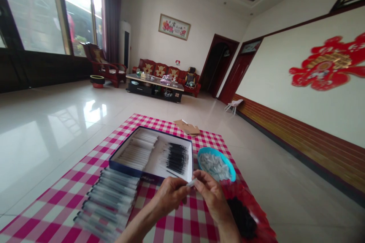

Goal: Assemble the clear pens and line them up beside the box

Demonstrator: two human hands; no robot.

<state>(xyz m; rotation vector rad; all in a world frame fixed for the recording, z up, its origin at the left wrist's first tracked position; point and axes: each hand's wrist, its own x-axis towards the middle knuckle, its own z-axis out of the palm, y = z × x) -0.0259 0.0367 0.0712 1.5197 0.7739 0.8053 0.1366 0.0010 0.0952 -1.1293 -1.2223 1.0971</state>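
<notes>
In the head view, the left hand (172, 193) and the right hand (209, 191) meet over the near edge of a shallow blue box (151, 178), both grasping one small pale plastic piece (192, 183) by its ends between thumb and fingertips. Whether its two ends are separate parts is too small to tell.

Handling it well, I judge, calls for a light pinch, since the plastic looks thin, with both ends in line and any push or twist kept straight along its length. Working low over the worktop (94, 161) should make a slip easy to recover.

The box holds clear tubes (137, 152) on its left and slim black refills (176, 157) on its right. Dark-tipped pens (111, 197) lie beside it; a turquoise bowl (233, 172) of clear fittings (213, 163) stands right, near a red bag (261, 212) with black pieces (242, 218).
</notes>
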